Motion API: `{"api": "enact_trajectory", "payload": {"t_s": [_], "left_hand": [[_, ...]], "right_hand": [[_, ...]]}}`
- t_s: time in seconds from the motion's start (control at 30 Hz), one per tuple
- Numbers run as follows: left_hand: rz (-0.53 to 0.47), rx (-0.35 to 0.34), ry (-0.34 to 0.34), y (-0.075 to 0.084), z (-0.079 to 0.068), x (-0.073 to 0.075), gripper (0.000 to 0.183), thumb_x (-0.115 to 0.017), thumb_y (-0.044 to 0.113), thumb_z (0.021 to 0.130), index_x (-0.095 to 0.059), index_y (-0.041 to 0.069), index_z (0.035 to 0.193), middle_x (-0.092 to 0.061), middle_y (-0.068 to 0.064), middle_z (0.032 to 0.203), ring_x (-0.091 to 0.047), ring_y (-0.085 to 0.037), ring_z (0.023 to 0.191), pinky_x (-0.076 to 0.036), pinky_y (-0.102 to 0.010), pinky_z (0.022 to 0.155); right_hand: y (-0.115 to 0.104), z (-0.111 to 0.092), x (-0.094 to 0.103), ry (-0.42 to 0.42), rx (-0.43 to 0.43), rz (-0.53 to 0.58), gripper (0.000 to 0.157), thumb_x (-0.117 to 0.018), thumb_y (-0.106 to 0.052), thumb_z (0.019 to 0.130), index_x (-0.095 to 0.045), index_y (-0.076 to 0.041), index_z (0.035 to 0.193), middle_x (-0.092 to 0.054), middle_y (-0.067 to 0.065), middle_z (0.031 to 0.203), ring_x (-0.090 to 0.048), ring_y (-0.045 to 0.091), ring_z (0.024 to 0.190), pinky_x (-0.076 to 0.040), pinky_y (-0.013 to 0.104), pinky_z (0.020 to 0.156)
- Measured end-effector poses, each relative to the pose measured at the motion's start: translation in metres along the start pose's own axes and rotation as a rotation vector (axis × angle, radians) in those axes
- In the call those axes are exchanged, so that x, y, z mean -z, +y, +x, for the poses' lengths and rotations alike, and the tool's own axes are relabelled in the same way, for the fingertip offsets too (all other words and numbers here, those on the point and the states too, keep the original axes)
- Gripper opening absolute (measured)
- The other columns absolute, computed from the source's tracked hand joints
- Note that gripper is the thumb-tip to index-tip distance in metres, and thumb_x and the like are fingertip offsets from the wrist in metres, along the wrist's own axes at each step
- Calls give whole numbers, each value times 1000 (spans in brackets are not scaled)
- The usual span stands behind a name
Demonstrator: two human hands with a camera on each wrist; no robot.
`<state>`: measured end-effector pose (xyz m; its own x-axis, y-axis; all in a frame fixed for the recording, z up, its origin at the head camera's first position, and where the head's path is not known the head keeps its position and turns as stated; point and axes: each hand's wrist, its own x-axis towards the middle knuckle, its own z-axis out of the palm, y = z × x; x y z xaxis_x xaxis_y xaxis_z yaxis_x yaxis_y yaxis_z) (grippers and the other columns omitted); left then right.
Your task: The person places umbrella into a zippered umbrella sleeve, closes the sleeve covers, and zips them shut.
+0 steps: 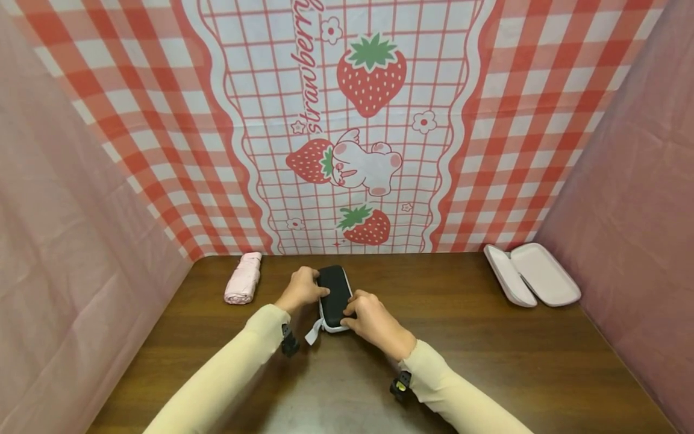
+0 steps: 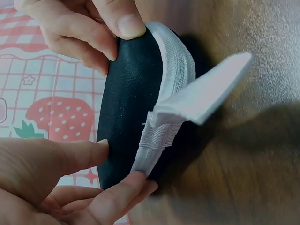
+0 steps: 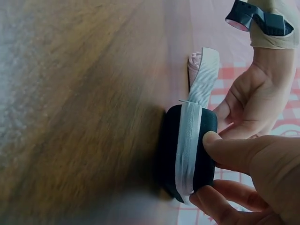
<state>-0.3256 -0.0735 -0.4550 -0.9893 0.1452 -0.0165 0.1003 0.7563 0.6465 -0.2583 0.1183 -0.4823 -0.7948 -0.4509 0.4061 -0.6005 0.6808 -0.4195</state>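
Observation:
A black zippered case point(image 1: 334, 295) with a white zipper lies on the table in front of me, slightly tilted. A white fabric strap point(image 2: 206, 91) sticks out from its near left corner. At the case's left edge my left hand point(image 1: 300, 289) holds it, thumb on the black top, fingers along the zipper side. My right hand point(image 1: 374, 319) grips the near right part. In the right wrist view, its thumb point(image 3: 213, 138) presses the top edge and a fingertip lies beside the zipper band point(image 3: 188, 145). The case appears closed along the visible side.
To the left lies a rolled pink cloth point(image 1: 244, 278). An open white case point(image 1: 534, 274) rests at the back right. The brown wooden table point(image 1: 461, 343) ends at a strawberry-print cloth point(image 1: 368, 199), with pink drapes on both sides.

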Motion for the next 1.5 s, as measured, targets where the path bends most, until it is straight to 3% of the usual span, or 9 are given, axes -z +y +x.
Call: {"api": "enact_trajectory", "payload": {"t_s": [0.2,0.3,0.63,0.9,1.5], "left_hand": [[-36,30,-37,8,4,5,56,-81,4,86,-58,-14,134,-64,-35,127,-75,-24,71,-61,-29,62],[-45,48,-40,9,9,5,55,-81,2,85,-59,-14,133,-63,-36,127,-74,-23,67,-60,-27,57],[-120,108,-39,11,25,6,50,-80,-5,84,-62,-13,131,-56,-38,136,-76,-34,78,-61,-29,58],[-129,152,-13,10,39,7,46,-80,-6,84,-66,-10,128,-50,-41,139,-75,-30,76,-61,-29,58],[-142,212,50,10,55,7,43,-81,-3,84,-71,-2,127,-62,-29,136,-76,-33,83,-62,-31,62]], "right_hand": [[1,7,3,-19,21,-16,15,-88,-2,75,-82,-1,89,-72,14,95,-72,27,87,-61,39,77],[2,10,4,-35,32,-17,17,-87,2,75,-82,-1,90,-72,15,96,-72,29,89,-61,40,78],[3,19,-5,18,-14,15,17,-88,0,74,-82,1,90,-72,14,91,-72,30,87,-61,40,75],[4,30,-10,17,-59,29,16,-88,0,76,-82,2,91,-72,17,96,-72,33,94,-61,41,79],[13,47,-17,35,-111,2,17,-88,-3,76,-82,-1,91,-71,16,98,-71,32,95,-61,43,81]]}}
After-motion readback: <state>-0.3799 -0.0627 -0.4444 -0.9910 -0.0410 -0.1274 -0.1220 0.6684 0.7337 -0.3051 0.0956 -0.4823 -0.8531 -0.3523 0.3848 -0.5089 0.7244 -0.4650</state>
